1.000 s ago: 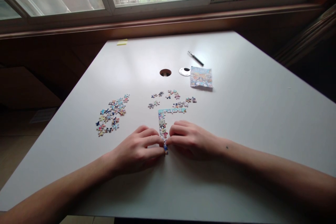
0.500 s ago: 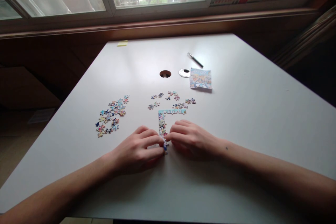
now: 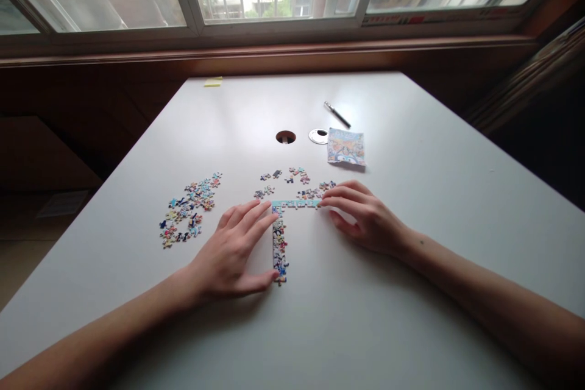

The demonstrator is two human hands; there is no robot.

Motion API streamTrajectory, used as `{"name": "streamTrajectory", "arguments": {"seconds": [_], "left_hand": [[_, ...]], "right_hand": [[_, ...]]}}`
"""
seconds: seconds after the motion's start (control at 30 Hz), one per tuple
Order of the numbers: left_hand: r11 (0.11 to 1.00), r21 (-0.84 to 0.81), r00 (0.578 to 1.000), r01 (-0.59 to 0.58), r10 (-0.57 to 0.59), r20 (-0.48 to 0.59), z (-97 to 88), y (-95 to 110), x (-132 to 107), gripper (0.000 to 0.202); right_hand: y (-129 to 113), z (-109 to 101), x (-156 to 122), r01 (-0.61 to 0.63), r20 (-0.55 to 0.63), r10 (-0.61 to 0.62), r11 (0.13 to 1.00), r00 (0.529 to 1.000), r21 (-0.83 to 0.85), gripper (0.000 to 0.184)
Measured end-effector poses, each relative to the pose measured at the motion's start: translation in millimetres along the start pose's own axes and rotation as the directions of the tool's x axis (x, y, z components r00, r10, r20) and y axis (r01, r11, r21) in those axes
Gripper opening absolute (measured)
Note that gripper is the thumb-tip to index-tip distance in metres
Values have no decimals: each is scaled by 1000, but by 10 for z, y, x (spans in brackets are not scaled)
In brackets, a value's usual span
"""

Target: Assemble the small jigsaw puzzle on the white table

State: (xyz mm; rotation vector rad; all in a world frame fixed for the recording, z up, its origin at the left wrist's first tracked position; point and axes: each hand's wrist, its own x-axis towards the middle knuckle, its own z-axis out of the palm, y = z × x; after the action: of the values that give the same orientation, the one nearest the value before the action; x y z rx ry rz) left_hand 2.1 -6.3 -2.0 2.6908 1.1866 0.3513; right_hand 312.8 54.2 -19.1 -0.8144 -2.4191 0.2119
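Note:
Joined jigsaw puzzle pieces (image 3: 279, 244) form an L-shaped corner on the white table, with a light-blue strip along the top and a colourful column down the left side. My left hand (image 3: 244, 244) is spread along the column's outer edge, its fingertips near the top corner and its thumb at the bottom end. At the right end of the top strip are the fingertips of my right hand (image 3: 363, 213), with thumb and fingers apart. Loose puzzle pieces (image 3: 185, 210) lie in a heap left of my left hand. More loose pieces (image 3: 308, 193) lie just beyond the strip.
A small printed picture sheet (image 3: 346, 147) lies beyond my right hand. Near it are a pen (image 3: 337, 114), a round silver cover (image 3: 317, 136) and a hole (image 3: 286, 137) in the table (image 3: 434, 195). A yellow sticky note (image 3: 212, 81) is at the far edge, below a window.
My right hand has moved from the column's lower end to the right end of the top strip. My left hand has opened out along the column. The view has tilted slightly upward.

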Motion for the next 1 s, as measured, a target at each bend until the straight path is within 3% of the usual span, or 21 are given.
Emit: {"name": "streamTrajectory", "arguments": {"seconds": [0.2, 0.6, 0.73, 0.83, 1.0], "left_hand": [[1000, 9, 998, 8, -8, 60, 29, -11, 3, 87], [1000, -15, 999, -4, 4, 36, 7, 3, 8, 81], [993, -120, 997, 20, -28, -66, -28, 10, 7, 51], [977, -208, 996, 42, -57, -66, -25, -8, -1, 20], [980, -196, 999, 41, -43, -8, -1, -29, 4, 9]], "right_hand": [[-27, -18, 34, 26, 65, -26, 1000, 998, 4, 31], [-26, -21, 35, 34, 71, -35, 999, 997, 23, 32], [-31, -22, 11, -48, 23, 48, 999, 999, 15, 16], [-29, -10, -12, -153, 41, 153, 988, 987, -5, 11], [-11, 1, -25, -201, 81, 201, 980, 976, -7, 18]]}}
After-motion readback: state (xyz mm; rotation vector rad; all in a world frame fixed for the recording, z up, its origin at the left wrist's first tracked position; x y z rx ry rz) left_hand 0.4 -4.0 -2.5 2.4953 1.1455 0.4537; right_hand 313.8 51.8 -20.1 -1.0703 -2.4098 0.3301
